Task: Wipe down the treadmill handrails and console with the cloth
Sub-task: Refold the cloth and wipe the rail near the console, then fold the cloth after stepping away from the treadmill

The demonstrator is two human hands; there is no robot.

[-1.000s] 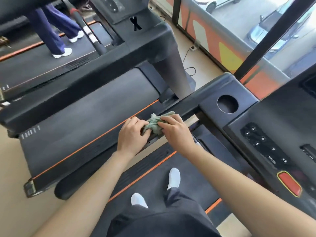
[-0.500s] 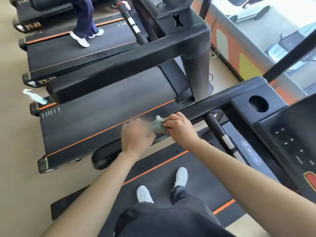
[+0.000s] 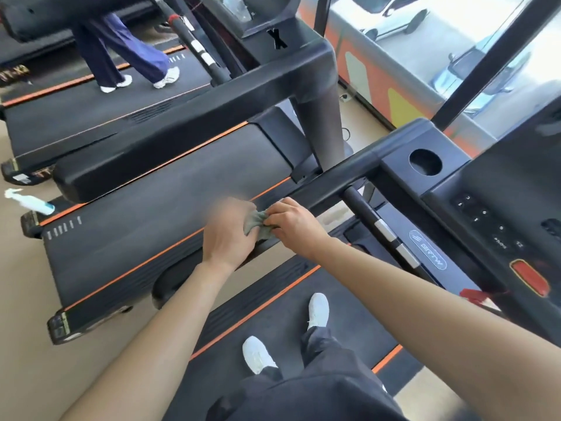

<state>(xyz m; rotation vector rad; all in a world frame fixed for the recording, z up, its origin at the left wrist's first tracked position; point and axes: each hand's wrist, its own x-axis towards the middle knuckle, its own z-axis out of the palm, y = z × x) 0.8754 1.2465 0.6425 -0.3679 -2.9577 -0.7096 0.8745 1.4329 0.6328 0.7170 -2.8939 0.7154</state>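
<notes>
A small grey-green cloth (image 3: pixel 257 223) is bunched on the black left handrail (image 3: pixel 331 180) of the treadmill I stand on. My left hand (image 3: pixel 228 235) grips the cloth from the left, its fingers blurred. Pinching the cloth's other end from the right is my right hand (image 3: pixel 293 223). Most of the cloth is hidden between the two hands. The black console (image 3: pixel 498 208), with its round cup hole, buttons and red stop button (image 3: pixel 529 278), lies at the right.
A thin inner grip bar (image 3: pixel 379 229) with silver sensor bands runs below the handrail. A neighbouring treadmill (image 3: pixel 151 189) stands on the left. A spray bottle (image 3: pixel 28 202) lies on the floor beyond it. Another person walks on the farther treadmill (image 3: pixel 127 56). Windows are at the right.
Both hands with the cloth have slid along the handrail away from the console, towards its free end. My view has lifted and swung left, showing more of the far treadmills.
</notes>
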